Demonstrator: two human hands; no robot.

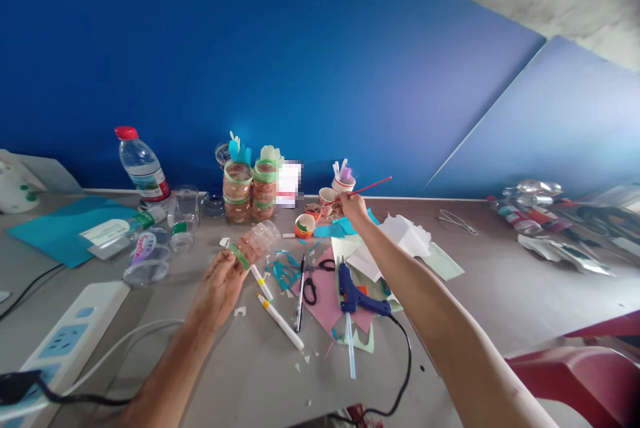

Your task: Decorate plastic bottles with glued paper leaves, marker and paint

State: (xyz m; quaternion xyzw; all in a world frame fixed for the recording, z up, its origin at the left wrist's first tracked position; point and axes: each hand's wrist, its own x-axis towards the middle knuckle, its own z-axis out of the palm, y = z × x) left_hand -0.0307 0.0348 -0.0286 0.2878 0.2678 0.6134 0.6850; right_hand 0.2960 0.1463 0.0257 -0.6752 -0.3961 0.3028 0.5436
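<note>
My left hand (pixel 215 291) is closed around the lower end of a cut plastic bottle (pixel 256 241), tilted on its side. The bottle has a green band and reddish-brown paint, while its far end is still clear. In my right hand (pixel 353 208) is a thin red paintbrush (pixel 375 183), pinched near a small paper cup (pixel 327 193); the brush tip is hard to make out at the cup. Close by stand a paint-stained cup (pixel 305 225) and a smaller one (pixel 313 211). Two painted bottle holders (pixel 238 189) (pixel 265 189) with paper cutouts stand behind.
A blue glue gun (pixel 350 291), scissors (pixel 311 288), a pen (pixel 300 301) and white markers (pixel 280 321) lie among paper scraps. Plastic bottles (pixel 143 168) stand left, near a power strip (pixel 75 341). A red stool (pixel 580 381) is at the right edge.
</note>
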